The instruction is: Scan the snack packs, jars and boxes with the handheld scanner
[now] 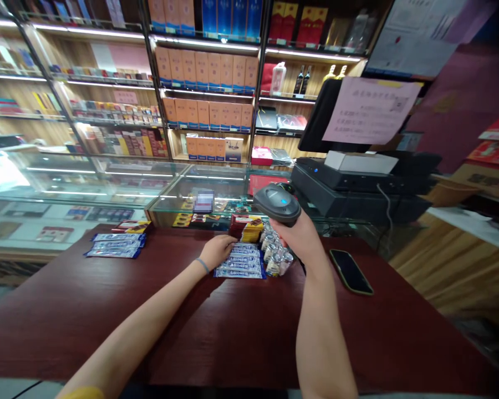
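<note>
My right hand (301, 238) is wrapped round the handle of a dark grey barcode scanner (276, 202) with a blue light on top. The scanner is held above the counter, over a cluster of small bottles (274, 255) in clear wrap. My left hand (218, 251) rests with curled fingers at the left end of a row of blue-and-white packets (241, 263). Its fingertips also lie close to a red-and-yellow box (246, 228) behind the row; what they grip, if anything, is hidden.
More blue-and-white packets (115, 245) lie at the left, before another red-and-yellow box (131, 226). A phone (351, 271) lies right on the dark red counter (216, 332). Behind stand a glass case (170, 191), a till (357, 188) and a monitor with a pink paper sheet (368, 110).
</note>
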`<control>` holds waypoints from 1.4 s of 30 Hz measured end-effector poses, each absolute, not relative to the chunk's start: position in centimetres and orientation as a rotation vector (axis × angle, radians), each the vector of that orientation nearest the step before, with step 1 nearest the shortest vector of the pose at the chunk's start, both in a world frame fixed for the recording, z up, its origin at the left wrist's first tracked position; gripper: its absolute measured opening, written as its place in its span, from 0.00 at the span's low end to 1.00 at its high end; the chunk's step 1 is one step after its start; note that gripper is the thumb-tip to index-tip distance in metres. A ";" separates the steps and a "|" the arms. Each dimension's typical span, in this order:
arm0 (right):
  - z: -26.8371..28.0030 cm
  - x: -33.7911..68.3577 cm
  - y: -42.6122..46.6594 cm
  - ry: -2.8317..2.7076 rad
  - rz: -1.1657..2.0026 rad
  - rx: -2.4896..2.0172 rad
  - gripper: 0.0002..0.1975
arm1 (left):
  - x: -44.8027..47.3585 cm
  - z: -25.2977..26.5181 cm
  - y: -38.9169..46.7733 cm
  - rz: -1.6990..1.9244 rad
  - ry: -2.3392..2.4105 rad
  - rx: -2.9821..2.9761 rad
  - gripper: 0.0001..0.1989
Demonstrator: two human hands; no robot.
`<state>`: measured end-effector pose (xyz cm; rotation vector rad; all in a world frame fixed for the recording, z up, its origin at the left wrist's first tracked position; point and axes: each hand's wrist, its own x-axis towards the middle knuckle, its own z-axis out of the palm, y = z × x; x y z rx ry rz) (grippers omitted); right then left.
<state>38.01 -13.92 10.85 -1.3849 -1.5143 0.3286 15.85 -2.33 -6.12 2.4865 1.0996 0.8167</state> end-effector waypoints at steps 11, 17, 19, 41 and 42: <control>9.2 32.3 -12.2 -1.610 0.414 -1.300 0.20 | 0.2 -5.7 -2.4 1.172 1.451 2.439 0.13; 6.9 28.9 -11.2 -1.749 0.421 -1.244 0.22 | -9.4 -6.2 -2.9 1.044 1.721 2.460 0.13; 6.3 27.9 -11.1 -1.817 0.449 -1.232 0.25 | -12.4 -6.5 -3.2 0.981 1.794 2.479 0.14; 4.6 24.9 -11.5 -2.000 0.561 -1.356 0.24 | -13.1 -5.4 -4.6 1.300 1.658 1.946 0.13; 4.7 25.0 -11.5 -2.000 0.557 -1.350 0.24 | -11.6 -4.8 -4.5 1.335 1.621 1.719 0.14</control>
